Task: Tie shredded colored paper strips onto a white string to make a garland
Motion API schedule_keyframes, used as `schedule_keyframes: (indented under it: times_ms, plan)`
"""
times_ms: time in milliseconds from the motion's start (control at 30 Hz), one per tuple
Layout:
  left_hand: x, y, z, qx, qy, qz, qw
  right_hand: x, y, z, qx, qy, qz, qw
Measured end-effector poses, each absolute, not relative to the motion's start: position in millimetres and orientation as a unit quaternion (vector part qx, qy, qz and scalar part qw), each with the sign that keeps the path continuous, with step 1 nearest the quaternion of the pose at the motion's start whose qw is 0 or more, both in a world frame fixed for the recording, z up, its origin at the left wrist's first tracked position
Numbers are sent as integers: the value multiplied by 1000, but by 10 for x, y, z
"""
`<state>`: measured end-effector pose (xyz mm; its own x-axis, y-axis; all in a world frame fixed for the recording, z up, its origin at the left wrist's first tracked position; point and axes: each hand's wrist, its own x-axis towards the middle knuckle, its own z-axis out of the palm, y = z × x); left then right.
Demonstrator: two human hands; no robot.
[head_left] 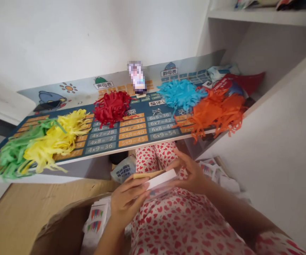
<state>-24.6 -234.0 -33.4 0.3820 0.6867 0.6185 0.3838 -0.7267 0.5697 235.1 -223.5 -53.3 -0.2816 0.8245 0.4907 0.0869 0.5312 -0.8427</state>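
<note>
A small, flat white box (162, 179) is held low over my lap, just in front of the desk edge. A tan, card-like strip (146, 175) shows along its far side, and its near side looks clear or pale. My left hand (127, 196) grips the left end, fingers over the top. My right hand (191, 173) curves round the right end, with thumb and fingers on either side; its exact contact is partly hidden. On the desk beyond lie fringed paper bundles: green (17, 145), yellow (55, 140), red (112, 108), blue (179, 94) and orange (216, 113).
The desk (103, 140) has a printed multiplication-table mat. A phone (137, 78) leans against the wall. Below left stands an open cardboard box (59, 226) with printed packets (95, 219). More packets (216, 173) lie at the right, beside a white shelf panel (280, 141).
</note>
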Motion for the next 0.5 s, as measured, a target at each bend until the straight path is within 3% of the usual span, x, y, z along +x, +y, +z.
schedule_keyframes:
  times_ms: [267,500]
  plan:
    - [-330,-2635,-366,811,360,435,155,2458,-2596,-635,-397,-677,251,566]
    - [-429,-2714,-447,782,421,441,131,2400,-2282,-757,-440,-516,428,597]
